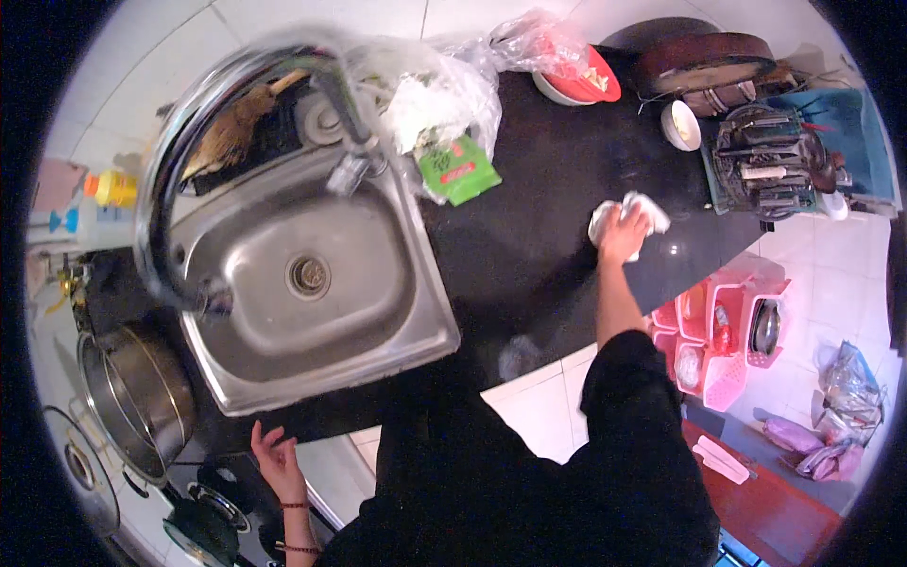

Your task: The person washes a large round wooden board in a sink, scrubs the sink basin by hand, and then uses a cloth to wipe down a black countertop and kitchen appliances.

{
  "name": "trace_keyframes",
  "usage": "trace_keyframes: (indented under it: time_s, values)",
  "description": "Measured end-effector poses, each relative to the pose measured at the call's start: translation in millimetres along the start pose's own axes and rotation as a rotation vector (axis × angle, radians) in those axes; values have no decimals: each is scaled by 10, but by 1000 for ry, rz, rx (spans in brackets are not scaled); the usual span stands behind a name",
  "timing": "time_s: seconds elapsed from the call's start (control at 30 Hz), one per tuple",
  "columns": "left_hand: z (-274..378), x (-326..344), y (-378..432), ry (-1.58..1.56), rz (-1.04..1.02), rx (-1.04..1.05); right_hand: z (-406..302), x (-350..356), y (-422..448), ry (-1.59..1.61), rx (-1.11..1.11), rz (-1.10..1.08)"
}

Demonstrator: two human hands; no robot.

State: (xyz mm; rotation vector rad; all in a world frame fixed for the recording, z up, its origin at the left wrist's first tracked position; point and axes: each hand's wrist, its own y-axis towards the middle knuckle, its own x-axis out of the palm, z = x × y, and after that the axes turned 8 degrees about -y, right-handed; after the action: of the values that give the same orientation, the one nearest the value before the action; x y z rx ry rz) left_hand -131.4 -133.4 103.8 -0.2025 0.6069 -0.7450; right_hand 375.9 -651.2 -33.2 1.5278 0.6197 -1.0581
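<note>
My right hand (623,235) presses a crumpled white cloth or tissue (648,212) onto the dark countertop (524,262), right of the sink. Parts of the cloth stick out on both sides of the fingers. My left hand (276,453) hangs in the air by the counter's front edge, below the sink's near corner, its fingers apart and holding nothing. Between the hands lies a stainless steel sink (354,241) with a drain strainer (309,277). A tall curved faucet (159,170) arches over its left side. On the counter behind the sink, a green packet (460,172) rests against a clear plastic bag (478,92).
A red and white bowl (602,78), a small white bowl (681,126) and a utensil rack (765,163) stand along the back right. Pink baskets (726,375) sit below the counter's right end. At left are a large metal pot (149,397) and a stove (220,503).
</note>
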Motion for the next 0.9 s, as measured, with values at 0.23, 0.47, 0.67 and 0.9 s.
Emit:
trace_keyframes:
  time_s: [0.23,0.47,0.67,0.9]
  values:
    - [213,287,91,97,-52,7,-669,704,1244,279,-267,-131]
    - [268,333,158,94,-85,36,-1349,121,605,488,-588,-238]
    - [271,155,234,46,-130,72,-2316,-1086,-945,670,-612,-319]
    - [-120,-463,0,35,-69,78,-2764,-1244,-1396,669,-570,-268]
